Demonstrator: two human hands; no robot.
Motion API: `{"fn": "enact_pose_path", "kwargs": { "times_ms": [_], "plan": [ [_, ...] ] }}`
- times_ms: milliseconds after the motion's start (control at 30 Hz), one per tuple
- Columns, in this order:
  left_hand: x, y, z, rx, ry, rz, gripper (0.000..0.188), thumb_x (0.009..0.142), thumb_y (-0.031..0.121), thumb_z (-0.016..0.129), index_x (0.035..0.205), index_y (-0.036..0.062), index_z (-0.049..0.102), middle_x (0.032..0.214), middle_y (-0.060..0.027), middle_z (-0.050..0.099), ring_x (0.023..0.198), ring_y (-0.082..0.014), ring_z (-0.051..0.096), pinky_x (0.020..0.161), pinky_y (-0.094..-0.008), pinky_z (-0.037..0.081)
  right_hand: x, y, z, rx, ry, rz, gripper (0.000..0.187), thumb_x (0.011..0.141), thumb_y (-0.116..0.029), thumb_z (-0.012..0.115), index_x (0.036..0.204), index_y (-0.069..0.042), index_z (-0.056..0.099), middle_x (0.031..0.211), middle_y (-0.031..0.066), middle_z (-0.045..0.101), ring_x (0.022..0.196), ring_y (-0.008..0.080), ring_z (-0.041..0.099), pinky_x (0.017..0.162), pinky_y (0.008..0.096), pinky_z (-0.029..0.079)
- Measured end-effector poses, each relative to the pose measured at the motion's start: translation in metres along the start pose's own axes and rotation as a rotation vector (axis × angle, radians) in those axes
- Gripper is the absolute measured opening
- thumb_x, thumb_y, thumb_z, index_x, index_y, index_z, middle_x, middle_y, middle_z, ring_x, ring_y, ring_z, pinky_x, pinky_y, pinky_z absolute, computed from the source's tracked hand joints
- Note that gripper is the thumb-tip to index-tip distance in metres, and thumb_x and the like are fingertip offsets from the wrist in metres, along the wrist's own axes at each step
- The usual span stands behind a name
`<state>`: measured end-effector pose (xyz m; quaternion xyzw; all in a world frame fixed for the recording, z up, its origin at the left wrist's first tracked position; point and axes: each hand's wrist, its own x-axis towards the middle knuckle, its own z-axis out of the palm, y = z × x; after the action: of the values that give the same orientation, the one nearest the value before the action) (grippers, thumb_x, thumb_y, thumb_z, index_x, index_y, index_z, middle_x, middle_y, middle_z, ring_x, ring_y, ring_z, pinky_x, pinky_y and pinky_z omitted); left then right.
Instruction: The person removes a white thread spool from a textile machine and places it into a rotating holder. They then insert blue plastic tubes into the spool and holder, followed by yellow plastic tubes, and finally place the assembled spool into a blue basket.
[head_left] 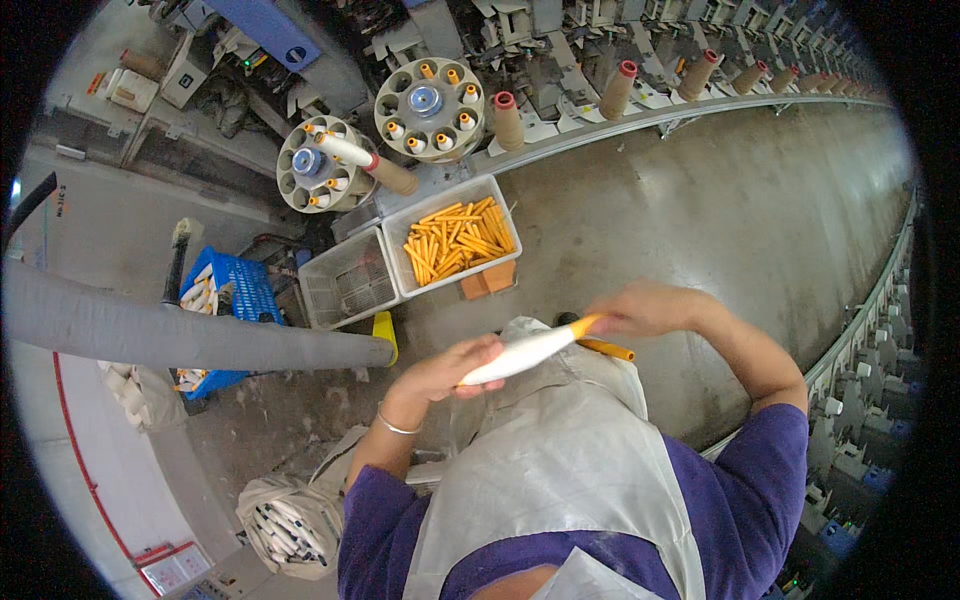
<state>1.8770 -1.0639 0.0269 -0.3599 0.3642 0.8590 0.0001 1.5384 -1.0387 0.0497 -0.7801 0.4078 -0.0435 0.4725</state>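
Observation:
A spindle-shaped yarn bobbin [525, 353], wound with white yarn and orange at its bare tip, is held slantwise in front of my apron. My left hand [448, 368] grips its lower, white end, thumb on top. The fingers of my right hand [640, 308] are closed at the orange tip; slight blur hides whether they also pinch a yarn end. Just below the right hand, an orange tube [607, 349] lies against the top of the pale apron [560, 440].
Ahead stands a white crate [455, 284] of bare orange tubes, beside a grey crate [350, 280]. Two round bobbin magazines [428, 150] and a row of yarn cones [618, 92] line the machine. Leftward are a blue basket [262, 290], a grey hose [200, 335] and a bobbin sack [255, 490].

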Motion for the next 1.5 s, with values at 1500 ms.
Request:
{"fn": "enact_pose_path", "kwargs": {
  "times_ms": [1500],
  "plan": [
    [0.035, -0.006, -0.008, -0.531, -0.205, 0.027, 0.047, 0.103, 0.043, 0.037, 0.123, 0.0012, 0.047, 0.073, -0.0051, 0.051, 0.040, -0.0017, 0.032, 0.034, -0.0162, 0.025, 0.003, 0.041, 0.028, 0.764, 0.551, 0.087, 0.049, 0.089, -0.019, 0.067, 0.134, -0.010, 0.049, 0.103, 0.0018, 0.060, 0.084, 0.0093, 0.057, 0.075, 0.0246, 0.051]
  ]
}}
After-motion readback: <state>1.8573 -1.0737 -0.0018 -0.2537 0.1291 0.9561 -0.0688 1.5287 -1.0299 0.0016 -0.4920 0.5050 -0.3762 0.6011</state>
